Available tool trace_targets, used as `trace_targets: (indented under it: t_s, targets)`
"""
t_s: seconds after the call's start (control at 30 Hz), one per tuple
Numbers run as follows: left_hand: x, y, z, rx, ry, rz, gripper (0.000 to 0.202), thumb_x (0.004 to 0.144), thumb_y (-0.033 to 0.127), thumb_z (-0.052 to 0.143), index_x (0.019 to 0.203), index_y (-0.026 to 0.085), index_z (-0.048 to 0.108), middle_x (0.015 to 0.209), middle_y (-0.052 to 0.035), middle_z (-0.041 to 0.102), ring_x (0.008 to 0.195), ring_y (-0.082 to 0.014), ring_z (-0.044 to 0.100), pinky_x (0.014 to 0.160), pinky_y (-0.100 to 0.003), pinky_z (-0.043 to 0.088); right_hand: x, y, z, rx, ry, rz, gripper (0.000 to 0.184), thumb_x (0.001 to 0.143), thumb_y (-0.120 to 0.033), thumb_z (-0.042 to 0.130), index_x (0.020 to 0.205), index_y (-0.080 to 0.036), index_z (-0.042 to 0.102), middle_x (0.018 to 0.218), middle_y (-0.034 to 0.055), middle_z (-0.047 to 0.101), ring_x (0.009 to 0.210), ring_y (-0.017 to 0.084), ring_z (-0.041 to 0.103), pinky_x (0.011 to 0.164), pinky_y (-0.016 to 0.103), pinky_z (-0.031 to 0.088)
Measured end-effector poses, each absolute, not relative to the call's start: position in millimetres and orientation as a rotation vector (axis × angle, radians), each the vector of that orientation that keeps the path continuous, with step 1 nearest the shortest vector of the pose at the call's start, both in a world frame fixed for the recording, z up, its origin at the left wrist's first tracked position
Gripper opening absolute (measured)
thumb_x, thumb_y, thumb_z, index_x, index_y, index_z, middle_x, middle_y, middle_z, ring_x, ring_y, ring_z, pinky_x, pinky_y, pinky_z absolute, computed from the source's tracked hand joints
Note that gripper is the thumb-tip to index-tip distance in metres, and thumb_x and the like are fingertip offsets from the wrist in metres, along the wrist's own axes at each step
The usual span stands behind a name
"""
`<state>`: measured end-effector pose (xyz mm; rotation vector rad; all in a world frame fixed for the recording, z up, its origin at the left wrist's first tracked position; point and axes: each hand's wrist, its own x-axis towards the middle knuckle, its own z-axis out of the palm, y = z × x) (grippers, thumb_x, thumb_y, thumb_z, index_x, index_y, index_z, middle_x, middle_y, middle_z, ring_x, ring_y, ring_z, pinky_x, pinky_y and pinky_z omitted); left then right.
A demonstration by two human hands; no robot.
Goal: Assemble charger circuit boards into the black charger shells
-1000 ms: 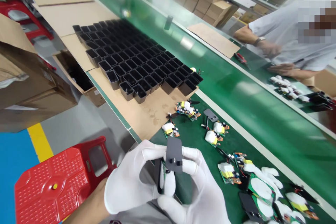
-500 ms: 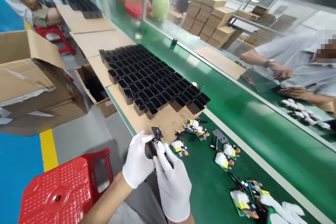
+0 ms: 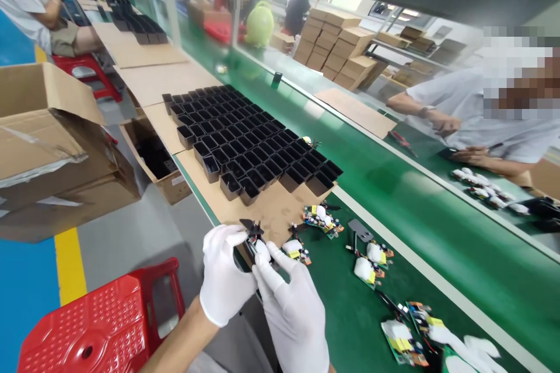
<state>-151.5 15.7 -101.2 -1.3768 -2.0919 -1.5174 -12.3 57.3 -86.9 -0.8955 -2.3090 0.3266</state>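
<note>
One circuit assembly [image 3: 261, 252], pinched from both sides

Head view: the fingers of the left hand [image 3: 226, 274] and right hand [image 3: 294, 306] close on the circuit assembly near the edge of the green table [image 3: 343, 303], seemingly to stop it twisting. Beyond, black cases [image 3: 251, 143] stand open-side up in tight rows, presumably to save room

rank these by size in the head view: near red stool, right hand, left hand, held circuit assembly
Near red stool, cut off at the bottom
Right hand
Left hand
Held circuit assembly, partly hidden
</note>
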Motion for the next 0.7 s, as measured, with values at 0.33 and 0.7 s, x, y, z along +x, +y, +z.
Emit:
trace_targets:
  t_s: [0.33, 0.7]
  targets:
    - [-147, 19, -101, -1.371, -2.118, -1.499, 0.021, 0.084, 0.018, 0.068, 0.104, 0.022, 0.063, 0.100, -0.0077, 0.076, 0.099, -0.0278, 0.073, 0.095, -0.045, 0.053, -17, 56, -96, -1.026, -2.077, 0.508, 0.033, 0.102, -0.022, 0.066, 0.132, -0.031, 0.076, 0.115, 0.0076, 0.083, 0.093, 0.022, 0.083, 0.074, 0.026, 0.069]
    - [-146, 29, -135, -1.442, -2.037, -1.522, 0.047, 0.073, 0.032, 0.087, 0.113, 0.025, 0.062, 0.098, -0.0083, 0.076, 0.091, -0.0329, 0.075, 0.085, -0.050, 0.059, -16, 181, 23, -1.054, -2.404, 0.100, 0.026, 0.103, -0.030, 0.062, 0.123, -0.030, 0.079, 0.118, 0.0080, 0.081, 0.105, 0.027, 0.077, 0.099, 0.043, 0.059]
